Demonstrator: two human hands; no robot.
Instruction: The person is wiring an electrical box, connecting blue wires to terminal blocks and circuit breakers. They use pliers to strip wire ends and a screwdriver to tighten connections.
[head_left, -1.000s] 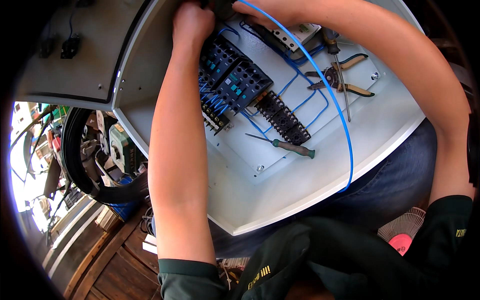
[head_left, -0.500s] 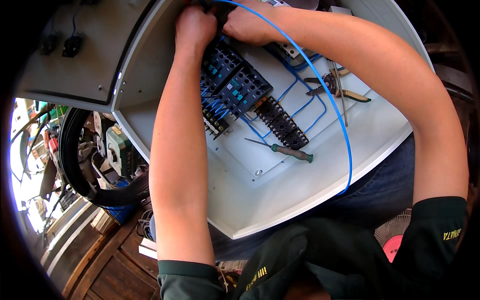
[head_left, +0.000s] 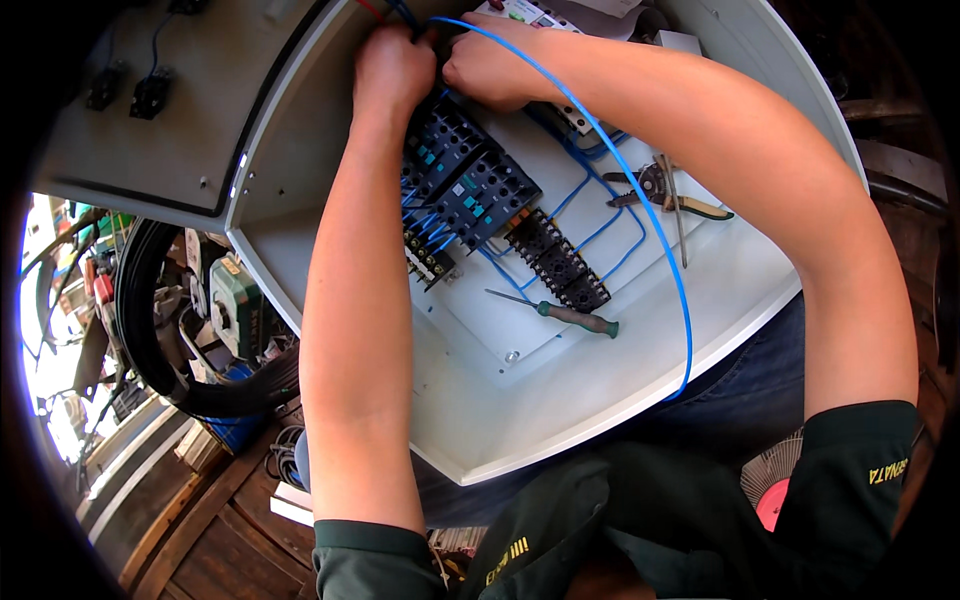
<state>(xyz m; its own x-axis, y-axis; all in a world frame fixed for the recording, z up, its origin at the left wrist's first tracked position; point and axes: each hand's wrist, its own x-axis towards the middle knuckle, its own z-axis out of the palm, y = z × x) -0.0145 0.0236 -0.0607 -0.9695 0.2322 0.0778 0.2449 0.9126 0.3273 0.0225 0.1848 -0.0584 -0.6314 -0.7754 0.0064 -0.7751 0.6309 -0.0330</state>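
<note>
Both my hands are at the far end of an open light-grey electrical enclosure (head_left: 560, 425). My left hand (head_left: 393, 68) is closed, its fingertips hidden beside dark wires. My right hand (head_left: 490, 68) faces it with fingers curled; whatever they grip is out of sight. A loose blue wire (head_left: 650, 215) starts near the hands, arcs over my right forearm and drops across the near rim. Just below the hands sit black contactors (head_left: 478, 195) wired in blue. Beyond them runs a row of black relay sockets (head_left: 560, 262).
A screwdriver (head_left: 570, 318) lies beside the sockets. Wire strippers (head_left: 655, 190) and a thin metal rod (head_left: 680, 225) rest at the right inside. The enclosure door (head_left: 140, 150) stands open on the left, above a black cable coil (head_left: 130, 320). A pink-centred fan (head_left: 772, 503) is below right.
The view has shifted slightly, and more of the far end, including a red wire, shows. Both hands stay close together in nearly the same place.
</note>
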